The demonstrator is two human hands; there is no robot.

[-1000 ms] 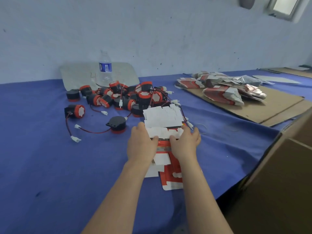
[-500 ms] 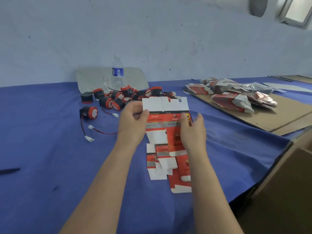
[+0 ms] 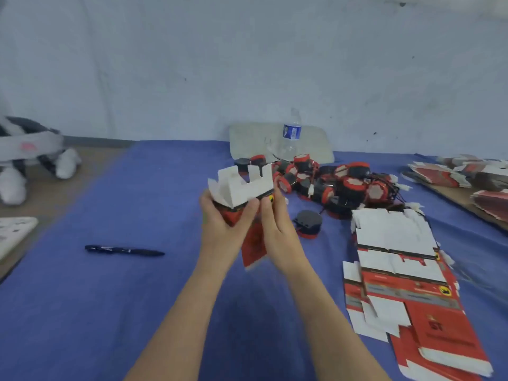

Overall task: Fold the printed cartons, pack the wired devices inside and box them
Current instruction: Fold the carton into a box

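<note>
My left hand (image 3: 224, 226) grips the carton (image 3: 242, 187) upright to open its flaps, while my right hand (image 3: 277, 229) presses flat-fingered at three o'clock, squaring it.

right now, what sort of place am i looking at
Probably a small hand-packing workshop: a heap of red-and-black wired devices on a blue-covered table, flat printed cartons beside it, the left hand gripping and the right hand pressing a half-folded carton.

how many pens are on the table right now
1. The pen lies flat on the blue cloth, left of the left hand, which grips a half-folded carton. Another could hide under the flat cartons on the right; none shows.
</note>
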